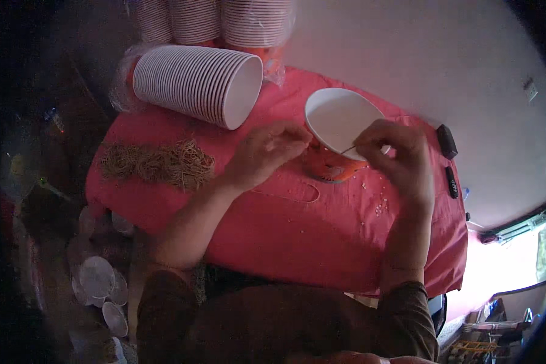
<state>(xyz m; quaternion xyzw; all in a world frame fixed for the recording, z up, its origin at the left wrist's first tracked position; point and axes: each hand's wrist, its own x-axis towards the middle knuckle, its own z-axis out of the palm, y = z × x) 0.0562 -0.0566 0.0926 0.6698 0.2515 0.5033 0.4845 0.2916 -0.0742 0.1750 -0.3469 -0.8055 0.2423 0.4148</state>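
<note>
A paper bucket [337,115], white inside and orange-red outside, stands on the red-covered table in front of me, its mouth tilted toward me. My right hand [397,151] is at its right rim, thumb and fingers pinched on a thin dark strand [348,149] that sticks out leftward. To the left of the bucket is my left hand [273,148], with its fingertips closed together close to the rim; whatever they hold is too small to make out. A loop of thin cord [312,194] lies on the cloth below the bucket. Brown twine [164,162] is heaped left of my left forearm.
A nested stack of white buckets [188,82] lies on its side at the back left, with more wrapped stacks [255,21] behind. Small white bits [380,207] dot the red cloth [273,242]. A black box [446,141] and a dark marker-like object [452,182] sit along the right edge.
</note>
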